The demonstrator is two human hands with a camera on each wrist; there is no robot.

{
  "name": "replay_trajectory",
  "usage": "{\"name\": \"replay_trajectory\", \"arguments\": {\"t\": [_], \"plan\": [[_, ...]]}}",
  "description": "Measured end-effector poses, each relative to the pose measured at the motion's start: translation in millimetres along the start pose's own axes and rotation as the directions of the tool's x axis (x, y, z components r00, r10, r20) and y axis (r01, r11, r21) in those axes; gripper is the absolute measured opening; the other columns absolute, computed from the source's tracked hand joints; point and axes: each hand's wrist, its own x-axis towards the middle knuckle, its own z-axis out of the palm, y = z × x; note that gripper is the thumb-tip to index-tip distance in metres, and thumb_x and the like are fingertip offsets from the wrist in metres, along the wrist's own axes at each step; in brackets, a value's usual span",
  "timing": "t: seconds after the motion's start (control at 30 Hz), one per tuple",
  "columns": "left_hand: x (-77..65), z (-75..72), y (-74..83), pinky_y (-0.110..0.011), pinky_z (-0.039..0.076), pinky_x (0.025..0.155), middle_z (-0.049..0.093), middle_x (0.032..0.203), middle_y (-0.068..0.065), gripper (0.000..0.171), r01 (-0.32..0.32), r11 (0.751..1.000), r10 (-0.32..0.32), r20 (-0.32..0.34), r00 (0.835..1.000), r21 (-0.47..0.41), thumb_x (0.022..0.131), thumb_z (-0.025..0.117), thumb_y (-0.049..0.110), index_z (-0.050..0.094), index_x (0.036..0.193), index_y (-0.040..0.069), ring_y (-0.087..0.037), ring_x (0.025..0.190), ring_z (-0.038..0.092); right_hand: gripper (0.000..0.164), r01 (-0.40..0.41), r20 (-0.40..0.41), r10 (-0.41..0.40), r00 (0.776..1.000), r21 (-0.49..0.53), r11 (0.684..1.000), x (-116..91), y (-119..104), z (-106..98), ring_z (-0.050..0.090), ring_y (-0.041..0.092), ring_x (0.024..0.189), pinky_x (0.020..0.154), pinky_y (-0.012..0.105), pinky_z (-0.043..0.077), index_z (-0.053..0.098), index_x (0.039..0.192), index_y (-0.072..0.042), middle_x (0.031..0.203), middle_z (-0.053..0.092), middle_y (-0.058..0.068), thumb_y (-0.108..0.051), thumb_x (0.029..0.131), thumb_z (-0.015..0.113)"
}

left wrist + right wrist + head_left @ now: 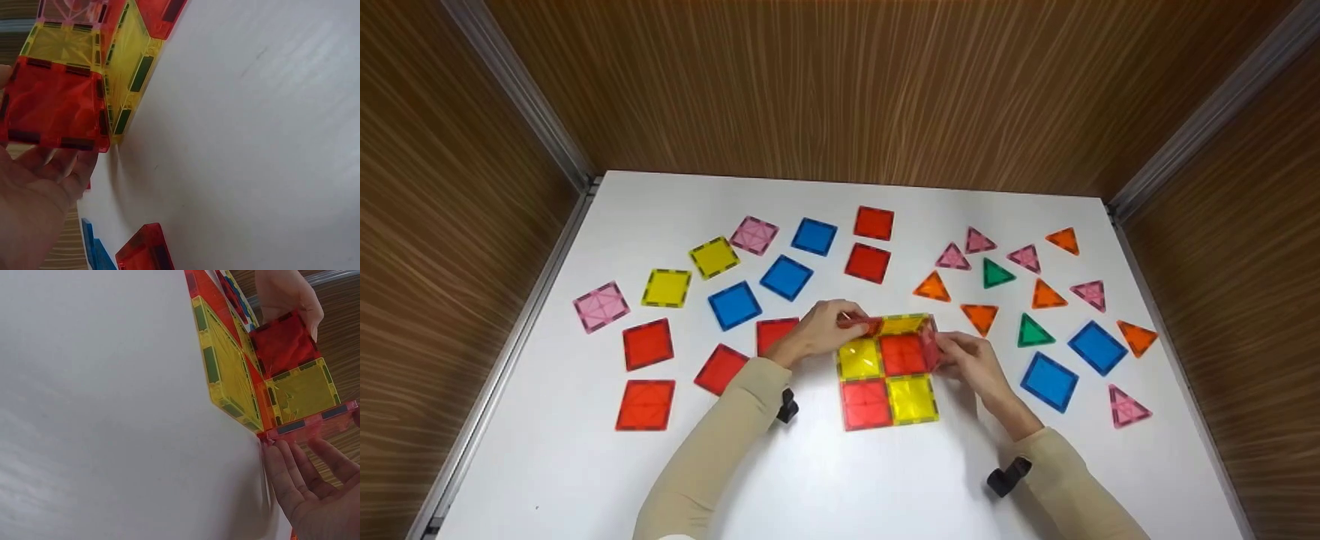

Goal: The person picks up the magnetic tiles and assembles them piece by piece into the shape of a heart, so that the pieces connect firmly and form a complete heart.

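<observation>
left hand (823,327) pinches red tile (53,107), right hand (979,366) pink tile (318,425); both part-curled.

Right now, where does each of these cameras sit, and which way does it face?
Head: on the head, facing forward and down at the white table; left hand, right hand and sleeves show.
Left wrist: on that wrist, facing its hand and the red tile; the left hand shows.
Right wrist: on that wrist, facing its hand and the pink tile; both hands show.
Shared: both wrist views show the red tile and an upright yellow tile beside it.
</observation>
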Motion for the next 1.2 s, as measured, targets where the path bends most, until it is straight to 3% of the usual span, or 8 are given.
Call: {"name": "replay_trajectory", "arguments": {"t": [0.27,0.57,0.83,1.03,1.2], "plan": [[-9.0,-7.4,-5.2,-0.040,0.056,0.103,0.071,0.122,-0.008,0.028,-0.034,0.999,0.034,-0.024,0.999,0.011,0.104,0.067,0.032,0.072,0.123,0.013,-0.023,0.113,0.062,0.061,-0.029,-0.003,0.029,1.000,-0.019,0.999,2.9,0.8,-0.4,0.073,0.016,0.095,0.087,0.022,0.062,0.065,0.140,-0.005,0.132,0.070,0.018,-0.054,0.102,0.064],[-48.9,-33.7,-16.3,-0.049,0.053,0.112,0.065,0.137,-0.008,0.043,0.066,0.988,-0.048,-0.130,0.990,0.137,0.100,0.072,0.041,0.068,0.134,0.016,-0.028,0.129,0.058,0.059,-0.020,0.001,0.020,1.000,0.006,1.000,1.6,1.7,-1.8,0.073,0.018,0.095,0.087,0.023,0.063,0.066,0.139,-0.004,0.132,0.071,0.019,-0.051,0.103,0.064],[-77.8,-53.5,-40.0,-0.050,0.060,0.100,0.059,0.141,-0.009,0.056,0.125,0.939,-0.066,-0.188,0.980,0.319,0.091,0.081,0.042,0.064,0.140,0.020,-0.030,0.132,0.053,0.058,-0.009,-0.001,0.009,1.000,-0.001,1.000,0.5,0.2,-2.1,0.074,0.016,0.095,0.088,0.024,0.063,0.065,0.140,-0.002,0.131,0.070,0.021,-0.048,0.104,0.063],[-84.4,-56.7,-56.0,-0.051,0.060,0.101,0.055,0.147,-0.009,0.066,0.088,0.896,-0.026,-0.147,0.989,0.436,0.087,0.086,0.040,0.063,0.144,0.018,-0.031,0.137,0.050,0.059,-0.019,0.005,0.019,1.000,-0.007,1.000,1.5,0.2,-1.8,0.073,0.016,0.096,0.088,0.025,0.063,0.064,0.140,-0.003,0.133,0.069,0.020,-0.050,0.104,0.063],[-86.1,-55.7,-61.0,-0.052,0.058,0.104,0.051,0.154,-0.010,0.067,0.073,0.879,-0.028,-0.101,0.994,0.472,0.088,0.084,0.041,0.061,0.147,0.020,-0.033,0.140,0.048,0.062,-0.032,0.011,0.032,0.999,-0.014,0.999,2.7,1.1,-1.8,0.073,0.016,0.096,0.087,0.024,0.063,0.065,0.140,-0.005,0.133,0.069,0.019,-0.054,0.102,0.064]]}}
